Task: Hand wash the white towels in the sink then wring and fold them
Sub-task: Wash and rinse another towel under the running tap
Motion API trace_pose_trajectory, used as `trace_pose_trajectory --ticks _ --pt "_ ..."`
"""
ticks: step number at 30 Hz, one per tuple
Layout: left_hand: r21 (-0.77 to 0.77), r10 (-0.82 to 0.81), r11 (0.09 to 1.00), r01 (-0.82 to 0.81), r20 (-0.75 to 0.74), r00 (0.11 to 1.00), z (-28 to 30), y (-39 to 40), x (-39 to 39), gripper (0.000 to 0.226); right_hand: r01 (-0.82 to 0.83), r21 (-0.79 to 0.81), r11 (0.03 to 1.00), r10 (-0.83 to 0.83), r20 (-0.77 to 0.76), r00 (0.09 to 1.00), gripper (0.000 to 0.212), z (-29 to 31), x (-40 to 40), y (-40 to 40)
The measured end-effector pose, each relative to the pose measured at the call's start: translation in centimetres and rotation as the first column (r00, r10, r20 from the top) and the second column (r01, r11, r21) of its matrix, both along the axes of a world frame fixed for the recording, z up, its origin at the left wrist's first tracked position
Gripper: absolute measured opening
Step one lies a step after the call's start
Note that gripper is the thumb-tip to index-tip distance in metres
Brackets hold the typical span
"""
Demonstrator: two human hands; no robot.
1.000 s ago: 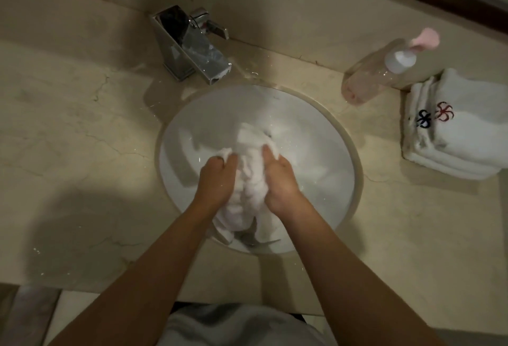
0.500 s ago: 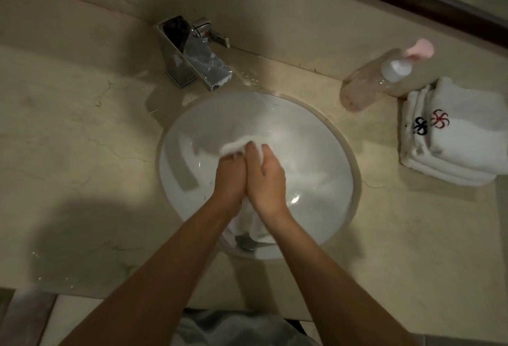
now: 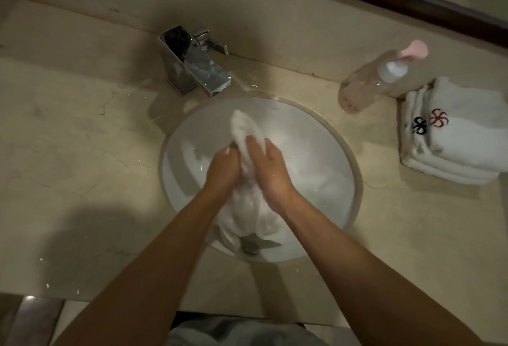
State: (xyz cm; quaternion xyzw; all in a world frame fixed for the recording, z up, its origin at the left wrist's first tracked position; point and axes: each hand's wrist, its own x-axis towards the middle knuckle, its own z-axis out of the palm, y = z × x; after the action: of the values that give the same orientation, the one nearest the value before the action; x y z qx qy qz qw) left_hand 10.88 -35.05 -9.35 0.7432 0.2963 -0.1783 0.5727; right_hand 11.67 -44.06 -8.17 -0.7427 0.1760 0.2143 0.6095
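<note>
Sink [image 3: 341, 158], round and white, held the wet towel [image 3: 247, 197] I was washing; its lower folds lay bunched over the metal drain [image 3: 250, 248] at the near side of the bowl. My left hand [image 3: 222, 169] curled round the towel's left side, and my right hand [image 3: 270, 167] pressed against its right side, fingers [image 3: 254, 143] laid nearly straight along the cloth. Between my palms the towel was squeezed into a thick roll, its rounded tip poking up past my fingertips toward the tap [image 3: 196, 61]. The tap was square and chromed, spotted with drops. The counter [image 3: 82, 153] was pale veined stone, with a wet patch beside the tap. To the right a clear bottle [image 3: 365, 90] with a pink pump held a little pinkish liquid. Just beside it sat a stack [image 3: 453, 136] of folded white terry towels, embroidered with a dark and a red pinwheel mark.
</note>
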Motion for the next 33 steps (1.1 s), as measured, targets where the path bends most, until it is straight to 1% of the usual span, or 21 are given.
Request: trace_pose_trajectory --ticks 2,5,6,8,10,11,13,14,15,16,17,18,19,20,22,25,26,28,29,31,33 --pt "-0.019 0.043 0.999 -0.043 0.041 0.998 -0.1 1.4 0.0 0.033 -0.06 0.052 0.997 0.06 -0.017 0.998 0.027 0.7 -0.3 -0.8" --pt "-0.048 0.03 0.999 -0.023 0.149 0.988 1.1 2.8 -0.5 0.027 0.138 0.075 0.988 -0.133 -0.063 0.989 0.003 0.5 1.3 -4.3" --pt "-0.082 0.06 0.995 -0.048 0.146 0.987 1.8 3.5 -0.4 0.023 0.227 0.124 0.966 -0.208 -0.151 0.966 0.007 1.0 1.8 -5.6" --pt "-0.235 0.218 0.955 -0.181 0.14 0.966 3.8 5.0 0.4 0.012 0.427 0.302 0.852 -0.331 -0.321 0.887 0.036 2.7 3.4 -7.9" --pt "-0.351 0.348 0.897 -0.268 0.188 0.918 6.1 5.5 1.1 0.013 0.441 0.423 0.791 -0.345 -0.286 0.894 0.048 5.1 4.9 -9.3" --pt "-0.302 0.339 0.918 -0.258 0.255 0.906 6.9 5.3 1.2 0.014 0.385 0.424 0.82 -0.338 -0.185 0.923 0.044 6.7 5.3 -9.5" --pt "0.052 0.114 0.987 -0.152 0.442 0.89 7.5 4.9 0.6 0.016 0.203 0.223 0.953 -0.235 0.13 0.963 0.033 8.6 4.8 -9.6" --pt "0.247 -0.031 0.964 -0.101 0.479 0.877 7.8 4.9 0.0 0.019 0.117 0.013 0.993 -0.116 0.287 0.951 0.026 8.8 4.1 -9.9" --pt "0.347 -0.118 0.936 -0.059 0.466 0.877 7.5 5.0 -0.7 0.021 0.041 -0.233 0.972 0.058 0.403 0.913 0.02 8.4 3.3 -10.6" --pt "0.331 -0.131 0.943 -0.023 0.433 0.892 7.0 5.1 -1.5 0.022 -0.014 -0.483 0.876 0.254 0.436 0.864 0.019 7.5 2.2 -11.3" --pt "0.251 -0.1 0.968 0.0 0.386 0.917 5.8 5.3 -2.4 0.023 -0.059 -0.657 0.751 0.397 0.379 0.836 0.021 6.5 1.0 -12.2" --pt "0.161 -0.059 0.987 0.006 0.324 0.944 4.7 5.3 -3.5 0.024 -0.129 -0.732 0.669 0.469 0.28 0.838 0.024 5.7 -0.4 -12.8" --pt "0.072 -0.01 0.997 -0.009 0.254 0.967 3.1 5.3 -4.4 0.026 -0.219 -0.72 0.658 0.482 0.179 0.858 0.026 4.9 -1.7 -13.3" --pt "-0.017 0.048 0.999 -0.045 0.171 0.984 1.8 5.3 -5.3 0.027 -0.301 -0.681 0.668 0.474 0.078 0.877 0.027 4.3 -3.0 -13.7" --pt "-0.057 0.127 0.991 -0.122 0.094 0.987 0.0 4.7 -6.6 0.023 -0.37 -0.586 0.721 0.4 -0.083 0.913 0.021 3.0 -4.7 -13.9" --pt "0.331 0.014 0.938 -0.101 0.258 0.966 0.2 3.9 -6.5 0.027 -0.239 -0.391 0.889 0.213 -0.108 0.971 0.026 2.8 -4.9 -13.5" --pt "0.362 0.058 0.914 -0.182 0.327 0.943 0.6 3.8 -5.9 0.03 -0.131 -0.265 0.955 0.11 -0.092 0.99 0.026 3.1 -4.7 -13.3" --pt "0.072 0.41 0.884 -0.461 0.349 0.842 2.2 3.8 -4.1 0.025 0.118 -0.023 0.993 -0.119 -0.065 0.991 0.023 3.9 -3.9 -13.1" --pt "-0.131 0.579 0.814 -0.565 0.254 0.775 3.1 3.9 -3.0 0.018 0.25 0.07 0.966 -0.248 -0.046 0.968 0.022 4.1 -3.4 -13.1" --pt "-0.43 0.656 0.694 -0.577 0.049 0.753 4.9 4.3 -1.3 0.006 0.509 0.293 0.81 -0.504 -0.097 0.858 0.017 4.2 -2.4 -13.8" --pt "-0.589 0.589 0.618 -0.521 -0.092 0.803 6.3 5.0 -0.7 0.005 0.605 0.542 0.583 -0.579 -0.245 0.777 0.026 4.9 -2.2 -14.4"
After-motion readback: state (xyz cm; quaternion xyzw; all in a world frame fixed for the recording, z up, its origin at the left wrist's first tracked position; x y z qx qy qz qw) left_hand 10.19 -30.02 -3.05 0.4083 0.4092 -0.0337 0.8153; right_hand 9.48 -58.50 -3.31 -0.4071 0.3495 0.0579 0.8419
